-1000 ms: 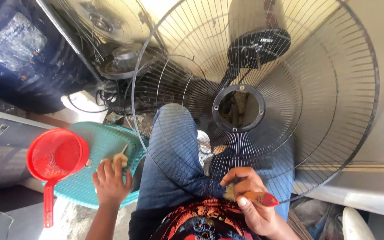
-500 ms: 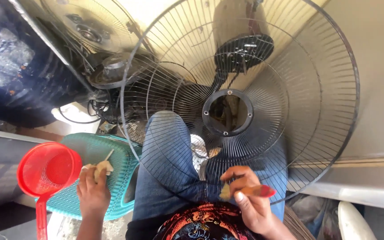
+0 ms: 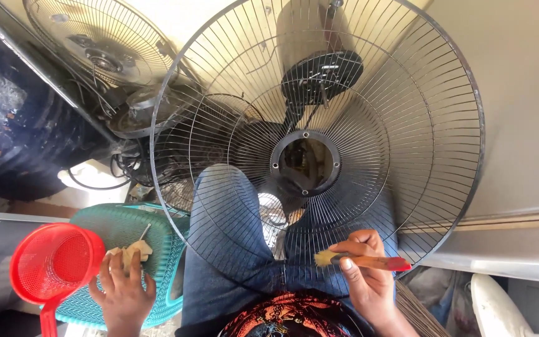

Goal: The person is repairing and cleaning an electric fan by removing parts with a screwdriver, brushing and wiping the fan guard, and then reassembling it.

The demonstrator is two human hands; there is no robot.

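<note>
Right fingers (image 3: 352, 248) pinched around brush (image 3: 369, 261) against fan guard (image 3: 407, 125); left fingers (image 3: 108, 269) clutching yellowish cloth (image 3: 131, 252)

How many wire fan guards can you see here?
2: a large fan guard propped over the person's knees, and a smaller fan guard at upper left. Others may hide in the clutter behind.

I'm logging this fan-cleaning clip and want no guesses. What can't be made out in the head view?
- Left hand: its fingers cover a pale object with a thin stick; what it is stays unclear.
- Red strainer: handle cut off by the bottom edge.
- Fan guard: the motor behind its wires is partly screened.
- Right hand: covers part of the brush handle.
- White object, bottom right: cut off.
</note>
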